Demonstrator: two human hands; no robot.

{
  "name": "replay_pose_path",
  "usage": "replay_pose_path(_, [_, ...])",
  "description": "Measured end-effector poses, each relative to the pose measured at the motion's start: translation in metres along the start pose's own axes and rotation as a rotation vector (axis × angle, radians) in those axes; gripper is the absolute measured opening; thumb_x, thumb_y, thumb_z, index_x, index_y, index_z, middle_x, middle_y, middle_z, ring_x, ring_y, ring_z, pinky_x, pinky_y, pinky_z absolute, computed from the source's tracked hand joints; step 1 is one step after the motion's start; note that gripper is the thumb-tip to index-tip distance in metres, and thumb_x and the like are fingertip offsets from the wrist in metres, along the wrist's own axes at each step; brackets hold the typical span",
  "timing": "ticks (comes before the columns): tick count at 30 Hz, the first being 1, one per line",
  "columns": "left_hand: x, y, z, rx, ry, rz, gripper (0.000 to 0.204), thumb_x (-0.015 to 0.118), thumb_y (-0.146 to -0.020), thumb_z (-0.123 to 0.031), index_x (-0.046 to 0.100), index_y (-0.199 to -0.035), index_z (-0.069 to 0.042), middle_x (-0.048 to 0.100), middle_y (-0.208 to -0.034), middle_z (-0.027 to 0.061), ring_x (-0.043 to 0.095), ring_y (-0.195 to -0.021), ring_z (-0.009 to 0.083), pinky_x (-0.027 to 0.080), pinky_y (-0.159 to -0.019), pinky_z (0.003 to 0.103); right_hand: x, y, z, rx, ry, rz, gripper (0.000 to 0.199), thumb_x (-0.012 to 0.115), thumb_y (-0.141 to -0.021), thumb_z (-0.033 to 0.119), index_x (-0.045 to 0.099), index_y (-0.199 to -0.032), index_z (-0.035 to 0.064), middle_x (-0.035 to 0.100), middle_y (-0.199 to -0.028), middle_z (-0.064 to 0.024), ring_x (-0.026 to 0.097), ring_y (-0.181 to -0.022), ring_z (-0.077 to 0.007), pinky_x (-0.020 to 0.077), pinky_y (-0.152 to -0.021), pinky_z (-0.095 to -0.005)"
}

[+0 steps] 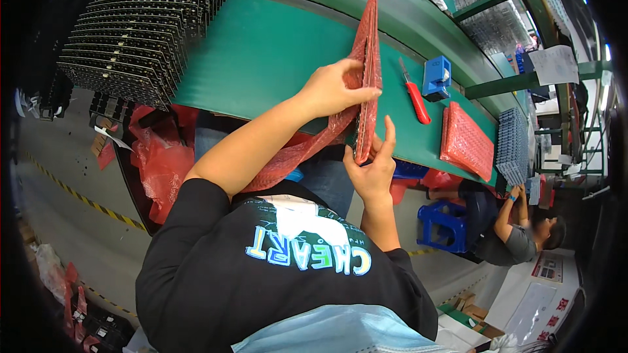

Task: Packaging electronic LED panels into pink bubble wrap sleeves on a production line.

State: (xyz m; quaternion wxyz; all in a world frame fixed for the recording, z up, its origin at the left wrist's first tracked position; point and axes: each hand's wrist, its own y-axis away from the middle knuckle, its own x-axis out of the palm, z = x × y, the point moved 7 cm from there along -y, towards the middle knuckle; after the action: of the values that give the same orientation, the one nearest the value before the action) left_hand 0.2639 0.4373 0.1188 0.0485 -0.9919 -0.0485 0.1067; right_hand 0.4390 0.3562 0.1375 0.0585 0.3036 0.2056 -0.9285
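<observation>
A flat bundle in red bubble wrap (371,59) stands on edge in front of me, with thin dark panel edges showing between its layers. My left hand (335,89) is closed on its near side, thumb across the wrap. At the bundle's lower end is my right hand (371,173), its thumb and other fingers on either side of the corner and its index finger stretched up. A loose tail of red bubble wrap (288,160) trails from the bundle under my left forearm toward my lap.
A tall stack of black circuit boards (140,33) fills the left of the green bench (255,46). Right of the bundle lie a red-handled knife (416,99), a blue tape dispenser (436,78) and a wrapped red packet (467,140). Another person (517,235) works at far right near a blue stool (441,225).
</observation>
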Motion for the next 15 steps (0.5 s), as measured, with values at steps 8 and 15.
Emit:
replay_pose_path(8, [-0.044, 0.127, 0.036, -0.233, 0.243, 0.232, 0.059, 0.077, -0.083, -0.022, 0.052, -0.129, 0.004, 0.069, -0.091, 0.0126, 0.062, -0.067, 0.014, 0.05, -0.06, 0.025, 0.015, -0.013, 0.018, -0.253, 0.339, 0.066, 0.077, 0.082, -0.062, 0.013, 0.052, -0.132, 0.0029, 0.069, -0.113, -0.0153, 0.071, -0.08, -0.0271, 0.0565, -0.067, -0.0316])
replay_pose_path(15, [-0.073, 0.183, 0.063, -0.187, -0.577, 0.238, 0.019, 0.072, -0.086, -0.013, 0.069, -0.098, 0.002, 0.07, -0.084, 0.0062, 0.061, -0.067, 0.0115, 0.05, -0.061, 0.023, 0.067, -0.042, 0.054, -0.437, 0.518, 0.015, 0.071, 0.085, -0.058, 0.026, 0.06, -0.12, 0.0039, 0.067, -0.115, -0.0143, 0.068, -0.079, -0.0271, 0.0556, -0.061, -0.0304])
